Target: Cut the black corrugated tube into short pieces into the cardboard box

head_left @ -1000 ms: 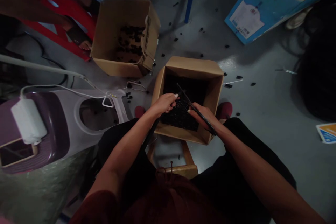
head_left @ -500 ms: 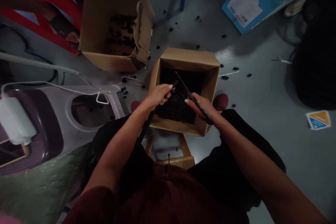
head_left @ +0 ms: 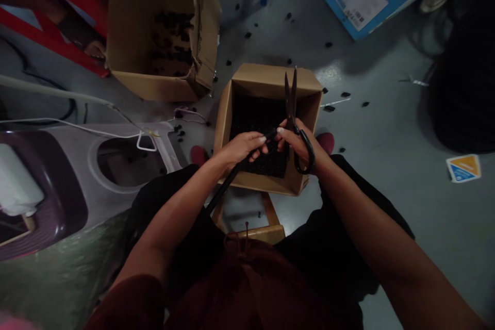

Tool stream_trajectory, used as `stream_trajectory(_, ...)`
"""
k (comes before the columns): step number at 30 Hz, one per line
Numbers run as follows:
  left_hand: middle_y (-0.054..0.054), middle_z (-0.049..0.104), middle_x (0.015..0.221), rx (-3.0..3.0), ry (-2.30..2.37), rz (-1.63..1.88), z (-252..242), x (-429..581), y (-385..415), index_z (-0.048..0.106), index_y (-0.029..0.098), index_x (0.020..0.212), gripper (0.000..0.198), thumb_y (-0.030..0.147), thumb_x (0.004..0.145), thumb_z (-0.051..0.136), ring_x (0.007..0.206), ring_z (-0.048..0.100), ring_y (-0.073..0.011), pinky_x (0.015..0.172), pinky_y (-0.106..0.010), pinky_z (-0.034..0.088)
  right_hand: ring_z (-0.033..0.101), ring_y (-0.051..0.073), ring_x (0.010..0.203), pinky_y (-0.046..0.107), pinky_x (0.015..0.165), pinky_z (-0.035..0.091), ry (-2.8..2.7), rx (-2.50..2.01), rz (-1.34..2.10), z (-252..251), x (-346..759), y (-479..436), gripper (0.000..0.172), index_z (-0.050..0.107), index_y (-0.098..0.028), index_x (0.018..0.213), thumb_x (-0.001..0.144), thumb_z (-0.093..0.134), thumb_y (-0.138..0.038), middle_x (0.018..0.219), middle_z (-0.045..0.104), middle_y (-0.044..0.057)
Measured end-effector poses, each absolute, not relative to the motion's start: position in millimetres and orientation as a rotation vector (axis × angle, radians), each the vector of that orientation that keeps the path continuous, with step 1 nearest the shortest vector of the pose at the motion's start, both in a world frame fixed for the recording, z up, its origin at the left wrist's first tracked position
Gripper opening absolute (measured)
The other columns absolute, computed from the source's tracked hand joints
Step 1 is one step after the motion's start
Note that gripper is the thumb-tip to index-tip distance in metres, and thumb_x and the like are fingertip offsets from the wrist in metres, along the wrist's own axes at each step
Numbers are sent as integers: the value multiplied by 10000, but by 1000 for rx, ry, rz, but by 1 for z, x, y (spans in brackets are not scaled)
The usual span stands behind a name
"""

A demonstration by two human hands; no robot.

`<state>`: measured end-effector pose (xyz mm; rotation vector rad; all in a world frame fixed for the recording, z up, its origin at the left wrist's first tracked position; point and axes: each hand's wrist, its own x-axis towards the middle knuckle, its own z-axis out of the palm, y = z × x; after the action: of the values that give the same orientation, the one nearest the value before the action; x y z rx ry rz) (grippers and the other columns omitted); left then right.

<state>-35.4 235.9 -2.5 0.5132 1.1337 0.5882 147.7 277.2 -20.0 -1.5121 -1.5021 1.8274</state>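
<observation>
Over the near edge of the box [head_left: 266,75], which stands on the floor [head_left: 367,129] ahead of the stool [head_left: 266,232], both hands are met fingertip to fingertip. The left hand [head_left: 242,147] is closed around the end of a black tube [head_left: 226,185], which runs back under the forearm. The right hand [head_left: 299,147] is curled through the loops of the scissors [head_left: 291,95]. Since half a second ago the scissors have been swung from a slant across the box to upright, tips toward its far edge, blades almost together. The blades are clear of the tube, so no cut is judged to be under way. Black bits [head_left: 255,113] are heaped in the box; loose bits [head_left: 328,108] are scattered on the floor. A second box [head_left: 127,20] stands at far left.
</observation>
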Motion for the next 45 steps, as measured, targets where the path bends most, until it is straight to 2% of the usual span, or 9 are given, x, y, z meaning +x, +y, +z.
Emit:
stream_trajectory(4,6,555,672,531,1136,511,-6,-23,226,543,119,745,194,272,865,546,465,404,-21,412,-145,304,530,151,531,297,524,423,-1601,-1572,1881,-19,148,277,380,451,-233,985,749,617,-480,629,518,-38)
stream_trajectory(7,13,530,660,484,1140,497,-4,-20,225,517,126,741,192,263,875,526,457,388,-18,407,-140,287,519,148,525,293,502,405,-1610,-1577,1889,-19,147,276,355,460,-230,987,743,608,-442,648,517,-33)
stream_trajectory(12,18,498,648,363,1097,470,-1,-19,225,550,121,856,230,326,911,460,435,372,-22,391,-145,247,506,122,509,267,483,397,-1586,-1483,1829,-20,146,273,325,465,-229,963,733,626,-393,656,508,-49)
stream_trajectory(17,-1,533,676,314,999,524,0,-24,226,561,113,875,187,299,861,547,475,420,-33,434,-155,318,522,117,528,260,493,416,-1474,-1501,1735,-22,147,275,301,472,-236,957,724,637,-332,689,520,-53)
stream_trajectory(21,2,524,688,275,900,559,2,-28,227,562,109,879,245,334,807,629,492,419,-32,438,-155,311,535,127,538,273,527,434,-1473,-1532,1660,-23,148,276,276,477,-238,968,740,614,-311,655,519,-58)
stream_trajectory(27,-5,550,773,216,855,507,9,-31,228,579,130,1010,261,268,796,638,550,481,-47,485,-180,379,543,128,556,281,558,445,-1514,-1584,1584,-14,147,280,268,489,-228,967,733,603,-288,673,542,-46)
stream_trajectory(31,4,529,768,224,859,540,8,-30,229,579,127,987,242,257,790,631,503,405,-22,419,-148,285,539,123,551,278,548,444,-1521,-1601,1553,-13,148,283,275,482,-228,974,738,600,-302,695,546,-40)
stream_trajectory(36,38,446,644,370,1125,528,2,-28,232,534,130,801,222,346,829,580,422,312,-9,369,-140,184,538,116,542,278,549,448,-1508,-1560,1554,-12,144,281,302,479,-233,1002,745,613,-319,713,538,-44)
stream_trajectory(45,64,393,582,567,1233,467,7,-35,236,619,139,910,336,459,835,551,401,263,-9,375,-144,157,538,138,508,291,546,451,-1295,-1461,1736,-17,144,279,291,480,-248,1006,753,598,-332,575,536,-67)
